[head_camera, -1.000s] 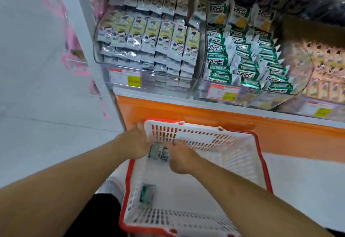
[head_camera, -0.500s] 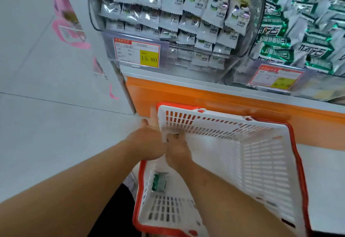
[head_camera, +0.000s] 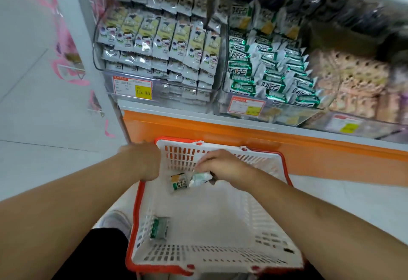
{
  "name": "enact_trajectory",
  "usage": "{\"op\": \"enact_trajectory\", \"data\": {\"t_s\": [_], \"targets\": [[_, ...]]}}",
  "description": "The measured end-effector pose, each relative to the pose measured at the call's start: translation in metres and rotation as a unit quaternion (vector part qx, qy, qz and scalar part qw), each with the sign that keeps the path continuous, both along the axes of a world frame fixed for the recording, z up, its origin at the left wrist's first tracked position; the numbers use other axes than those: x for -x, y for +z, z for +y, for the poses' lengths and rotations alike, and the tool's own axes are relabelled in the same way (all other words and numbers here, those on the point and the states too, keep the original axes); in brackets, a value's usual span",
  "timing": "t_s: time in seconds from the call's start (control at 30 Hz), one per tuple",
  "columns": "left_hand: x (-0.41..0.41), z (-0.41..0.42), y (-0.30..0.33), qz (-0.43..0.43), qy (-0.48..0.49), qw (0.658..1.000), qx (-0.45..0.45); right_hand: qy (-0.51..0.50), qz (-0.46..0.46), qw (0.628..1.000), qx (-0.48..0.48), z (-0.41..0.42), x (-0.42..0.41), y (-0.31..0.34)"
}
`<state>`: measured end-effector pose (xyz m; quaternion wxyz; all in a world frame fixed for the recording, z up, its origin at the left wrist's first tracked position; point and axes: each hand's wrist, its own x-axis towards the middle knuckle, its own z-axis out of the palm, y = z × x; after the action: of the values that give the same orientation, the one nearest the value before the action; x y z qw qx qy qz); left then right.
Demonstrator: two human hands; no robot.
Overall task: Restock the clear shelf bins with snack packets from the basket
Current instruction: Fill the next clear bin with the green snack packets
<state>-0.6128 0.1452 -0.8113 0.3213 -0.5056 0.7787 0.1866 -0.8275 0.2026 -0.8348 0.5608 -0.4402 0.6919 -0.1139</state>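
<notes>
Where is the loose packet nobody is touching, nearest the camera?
Head view: the green packet lies on the basket floor at its near-left corner, against the left wall.

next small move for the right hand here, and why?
Probably lift the right hand with the green packet it grips up to the green-packet bin. The left hand holds the basket at its corner; two loose packets remain inside.

Right hand (head_camera: 223,167) pinches green packet (head_camera: 199,179) inside basket (head_camera: 141,193) (left hand (head_camera: 143,160) on rim).
</notes>
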Motion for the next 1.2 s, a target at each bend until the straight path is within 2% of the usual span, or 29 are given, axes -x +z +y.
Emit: {"op": "enact_trajectory", "data": {"t_s": [0.07,0.1,0.17,0.23,0.27,0.37,0.47,0.5,0.57,0.67,0.77,0.83,0.9,1.0,1.03,1.2], "targets": [[0.015,0.006,0.048,-0.005,-0.067,0.997,0.024,-0.005,-0.008,1.000,0.026,0.001,0.009,0.045],[0.023,0.009,0.069,0.029,-0.090,0.995,0.024,-0.017,-0.008,0.999,0.037,0.002,0.012,0.066],[0.039,0.018,0.103,0.178,-0.081,0.981,0.001,-0.042,-0.015,0.997,0.058,0.007,0.018,0.104],[0.053,0.033,0.128,0.343,-0.034,0.939,0.002,-0.067,-0.028,0.994,0.079,0.014,0.023,0.135],[0.061,0.039,0.134,0.397,-0.015,0.917,0.019,-0.081,-0.040,0.992,0.090,0.018,0.025,0.148],[0.077,0.042,0.144,0.500,0.055,0.863,0.036,-0.144,-0.122,0.976,0.104,0.029,0.037,0.175],[0.081,0.030,0.159,0.553,0.169,0.815,0.020,-0.198,-0.205,0.951,0.116,0.032,0.052,0.196],[0.082,0.026,0.162,0.575,0.214,0.790,-0.003,-0.198,-0.194,0.951,0.137,0.032,0.057,0.201],[0.080,0.019,0.167,0.608,0.265,0.747,-0.037,-0.163,-0.112,0.960,0.200,0.032,0.065,0.211],[0.082,0.015,0.168,0.619,0.282,0.731,-0.053,-0.076,0.038,0.956,0.281,0.032,0.067,0.215],[0.090,0.012,0.166,0.630,0.311,0.708,-0.075,-0.018,0.148,0.927,0.343,0.028,0.066,0.205],[0.095,0.007,0.164,0.623,0.324,0.707,-0.082,-0.012,0.175,0.911,0.373,0.021,0.067,0.200],[0.094,-0.001,0.163,0.611,0.294,0.733,-0.059,-0.025,0.179,0.900,0.396,0.011,0.071,0.200],[0.082,-0.015,0.160,0.546,0.176,0.819,0.034,-0.060,0.186,0.883,0.427,-0.021,0.083,0.202],[0.078,-0.020,0.157,0.524,0.146,0.837,0.055,-0.068,0.186,0.880,0.431,-0.037,0.088,0.202],[0.069,-0.028,0.151,0.492,0.093,0.863,0.062,-0.074,0.219,0.860,0.455,-0.137,0.112,0.192]]}}
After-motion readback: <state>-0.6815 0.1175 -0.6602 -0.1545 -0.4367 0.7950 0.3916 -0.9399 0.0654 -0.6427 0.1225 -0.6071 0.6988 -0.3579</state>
